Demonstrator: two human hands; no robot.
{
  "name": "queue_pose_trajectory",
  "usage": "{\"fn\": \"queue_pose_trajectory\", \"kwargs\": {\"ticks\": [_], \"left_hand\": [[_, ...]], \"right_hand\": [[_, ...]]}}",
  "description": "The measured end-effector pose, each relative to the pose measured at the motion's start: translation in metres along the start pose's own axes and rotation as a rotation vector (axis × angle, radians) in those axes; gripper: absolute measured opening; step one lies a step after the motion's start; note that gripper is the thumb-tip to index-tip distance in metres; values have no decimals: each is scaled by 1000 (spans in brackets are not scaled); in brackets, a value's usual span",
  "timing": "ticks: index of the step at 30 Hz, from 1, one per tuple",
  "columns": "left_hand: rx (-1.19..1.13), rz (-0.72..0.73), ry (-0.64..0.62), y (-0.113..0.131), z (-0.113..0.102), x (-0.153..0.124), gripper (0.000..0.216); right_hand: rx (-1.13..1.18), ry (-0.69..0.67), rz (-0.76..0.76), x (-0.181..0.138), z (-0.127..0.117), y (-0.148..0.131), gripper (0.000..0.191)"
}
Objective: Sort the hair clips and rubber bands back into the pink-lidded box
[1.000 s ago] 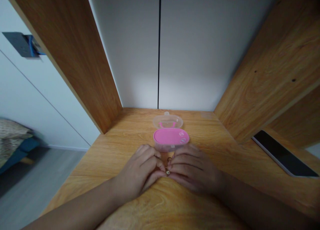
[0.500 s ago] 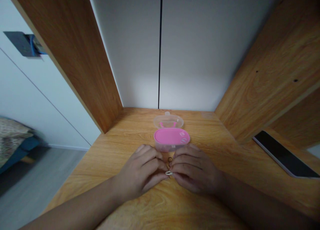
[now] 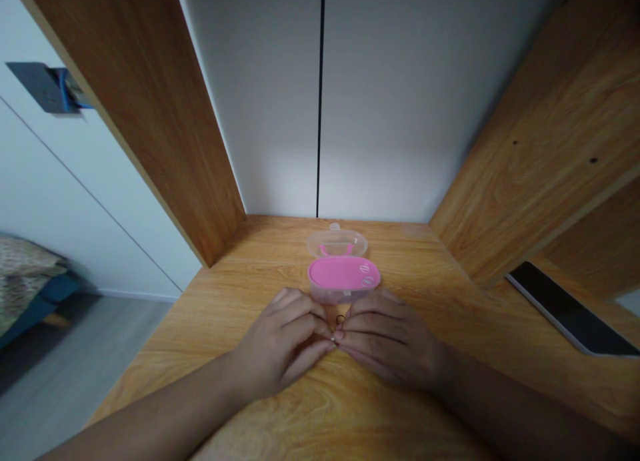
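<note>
My left hand (image 3: 287, 344) and my right hand (image 3: 387, 337) meet above the table, fingertips nearly touching. Both are closed in a pinch around a small white loop (image 3: 333, 339), like an elastic band, mostly hidden by the fingers. Just beyond it, a small dark ring (image 3: 341, 319) shows between the hands, close to my right fingers. Behind the hands stands an oval case (image 3: 334, 273), clear-sided with a pink top surface. Its clear lid (image 3: 337, 243) lies folded back with a pink handle. A few pale loops (image 3: 367, 281) rest at the right end of the pink surface.
A dark-screened phone (image 3: 573, 309) lies at the right of the wooden table (image 3: 260, 254). Wooden panels rise on the left and right, with a white wall (image 3: 380, 181) behind. Patterned fabric (image 3: 27, 274) shows at far left beyond the table's edge.
The white loop showed as an open oval between my fingertips. Now my right fingertips have moved slightly left and cover most of it. The case and phone stay put.
</note>
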State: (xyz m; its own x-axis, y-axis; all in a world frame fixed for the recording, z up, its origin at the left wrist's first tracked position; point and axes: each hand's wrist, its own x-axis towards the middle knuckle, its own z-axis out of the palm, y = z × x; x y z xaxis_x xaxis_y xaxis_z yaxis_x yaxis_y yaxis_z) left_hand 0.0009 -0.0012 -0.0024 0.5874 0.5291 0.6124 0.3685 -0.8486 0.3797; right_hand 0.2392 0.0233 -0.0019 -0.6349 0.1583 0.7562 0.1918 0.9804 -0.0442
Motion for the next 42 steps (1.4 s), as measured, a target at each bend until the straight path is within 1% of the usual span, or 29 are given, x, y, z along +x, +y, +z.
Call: {"fn": "queue_pose_trajectory", "kwargs": {"ticks": [2,5,11,14,19,28,34,39,42], "left_hand": [[-9,0,-12,0,0,-1,7],[-18,-3,-20,1,-1,0,7],[-2,1,-38,1,-2,1,12],[22,2,-9,1,-1,1,14],[41,22,40,-1,-1,0,15],[69,34,55,-1,-2,-2,11],[99,21,69,-2,-3,-2,10],[91,5,91,-1,-4,-1,12],[87,7,97,-1,-4,0,13]], "right_hand": [[8,15,5,2,-1,0,14],[20,34,5,3,-1,0,14],[13,12,24,-1,0,2,15],[14,18,26,-2,-1,3,15],[-4,22,32,-2,0,4,8],[72,24,43,-6,1,8,11],[24,28,24,-3,1,5,14],[-52,53,50,0,2,4,14],[-67,46,67,0,2,5,9]]}}
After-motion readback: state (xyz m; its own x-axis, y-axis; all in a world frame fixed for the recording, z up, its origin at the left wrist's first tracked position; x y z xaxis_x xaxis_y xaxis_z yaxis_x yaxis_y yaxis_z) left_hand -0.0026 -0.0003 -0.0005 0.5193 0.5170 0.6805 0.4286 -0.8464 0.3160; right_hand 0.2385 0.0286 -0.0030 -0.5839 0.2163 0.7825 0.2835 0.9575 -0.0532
